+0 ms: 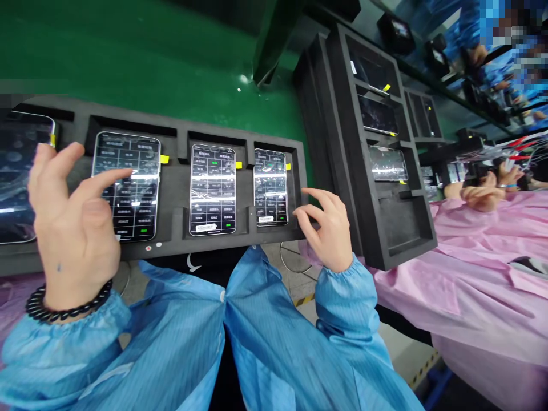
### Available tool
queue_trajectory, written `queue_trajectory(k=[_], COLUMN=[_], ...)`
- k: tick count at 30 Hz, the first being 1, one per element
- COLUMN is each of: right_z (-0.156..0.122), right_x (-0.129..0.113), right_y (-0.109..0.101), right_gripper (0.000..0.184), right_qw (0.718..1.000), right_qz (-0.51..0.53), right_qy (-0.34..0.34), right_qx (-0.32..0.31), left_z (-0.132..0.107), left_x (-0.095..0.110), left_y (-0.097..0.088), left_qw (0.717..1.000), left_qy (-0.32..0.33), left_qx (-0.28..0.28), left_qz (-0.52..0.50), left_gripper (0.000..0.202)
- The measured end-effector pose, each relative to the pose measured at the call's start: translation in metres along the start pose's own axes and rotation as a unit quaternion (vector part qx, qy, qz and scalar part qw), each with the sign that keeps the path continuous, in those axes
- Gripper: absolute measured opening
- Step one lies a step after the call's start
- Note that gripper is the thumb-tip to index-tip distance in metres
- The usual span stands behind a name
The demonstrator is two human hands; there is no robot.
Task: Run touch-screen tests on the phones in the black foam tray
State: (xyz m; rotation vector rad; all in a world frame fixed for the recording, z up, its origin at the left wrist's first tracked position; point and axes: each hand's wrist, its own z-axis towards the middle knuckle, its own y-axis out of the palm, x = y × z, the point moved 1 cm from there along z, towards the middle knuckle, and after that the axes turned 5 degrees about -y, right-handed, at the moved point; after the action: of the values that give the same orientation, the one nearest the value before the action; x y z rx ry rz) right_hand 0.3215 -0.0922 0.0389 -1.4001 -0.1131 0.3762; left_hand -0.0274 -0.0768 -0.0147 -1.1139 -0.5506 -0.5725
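A black foam tray (171, 171) lies before me with a row of smartphones in its slots. Over the second smartphone (145, 188) from the left hovers my left hand (75, 228), index finger stretched out above the screen; whether it touches cannot be made out. The leftmost smartphone (19, 182) is partly cut off and behind that hand. A third smartphone (213, 188) and a rightmost smartphone (270, 188) show lit grids with small green marks. My right hand (327, 225) is at the tray's right end, fingers apart and holding nothing. Yellow tabs stick out from the phones' right edges.
To the right stands a stack of black foam trays (368, 217), the top one holding several dark-screened phones (379, 114). A green work surface (171, 68) lies behind, with a dark post (274, 45). People in pink (466, 274) and blue coats work farther right.
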Motion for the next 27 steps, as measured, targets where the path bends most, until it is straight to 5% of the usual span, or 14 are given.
queue_trajectory(k=[2,6,12,17,22,27], right_z=[0.001,0.013,0.033,0.031,0.042,0.056], right_x=[0.01,0.024,0.024,0.021,0.026,0.029], right_y=[0.0,0.008,0.023,0.026,0.034,0.052], right_gripper=[0.029,0.1,0.141,0.121,0.054,0.043], right_qw=[0.999,0.988,0.987,0.988,0.988,0.995], right_qz=[0.012,0.061,0.068,0.124,0.153,0.087], right_qy=[0.014,0.009,-0.019,-0.06,-0.018,0.01], right_qx=[-0.043,-0.141,-0.147,-0.075,0.023,0.037], left_z=[0.0,-0.001,-0.002,0.0,0.038,0.076], left_x=[-0.001,-0.003,-0.005,-0.003,0.024,0.049], left_y=[0.0,-0.001,0.0,-0.002,0.004,0.031], left_qw=[1.0,1.0,0.999,0.998,0.978,0.957], left_qy=[-0.001,0.008,0.007,0.027,0.148,0.227], left_qx=[-0.004,-0.006,-0.018,-0.043,-0.141,-0.164], left_qz=[0.001,0.014,0.028,0.022,0.032,0.07], left_gripper=[0.061,0.059,0.055,0.05,0.045,0.041])
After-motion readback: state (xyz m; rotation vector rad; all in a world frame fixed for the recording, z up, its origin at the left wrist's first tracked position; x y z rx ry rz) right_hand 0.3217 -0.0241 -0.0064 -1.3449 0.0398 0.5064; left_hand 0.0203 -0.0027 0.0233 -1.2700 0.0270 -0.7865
